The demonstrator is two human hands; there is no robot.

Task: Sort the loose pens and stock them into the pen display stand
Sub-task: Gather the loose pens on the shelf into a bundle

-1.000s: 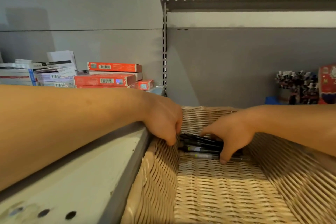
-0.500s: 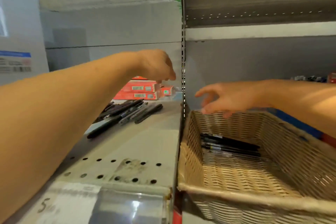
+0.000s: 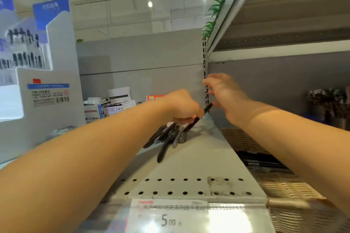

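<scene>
- On the pale perforated shelf (image 3: 198,157), mid-depth, lies a pile of loose dark pens (image 3: 166,134), their barrels fanned toward the front edge.
- Left hand (image 3: 182,107): fingers curled, its grip closed on a single black pen (image 3: 198,117) that slants up to the right, lower end just above the pile.
- Right hand (image 3: 225,93): fingers spread and relaxed, nothing in its grip; the fingertips sit close beside the upper tip of the held pen, and contact cannot be made out.
- Pen display stand (image 3: 47,73): white, with blue header cards, standing at the far left of the shelf, well apart from both hands; rows of dark pens show blurred in its tiers.
- Wicker basket (image 3: 240,138): on the lower bay to the right of the shelf, partly hidden by the right forearm; several more dark pens (image 3: 265,161) lie inside it.
- Stacked boxes (image 3: 113,104), white and red, stand against the grey back panel behind the left forearm.
- Price label (image 3: 170,217) on the shelf's front rail reads "5.00".
- Far right, a blurred cluster of upright pens (image 3: 329,100) stands in holders.
</scene>
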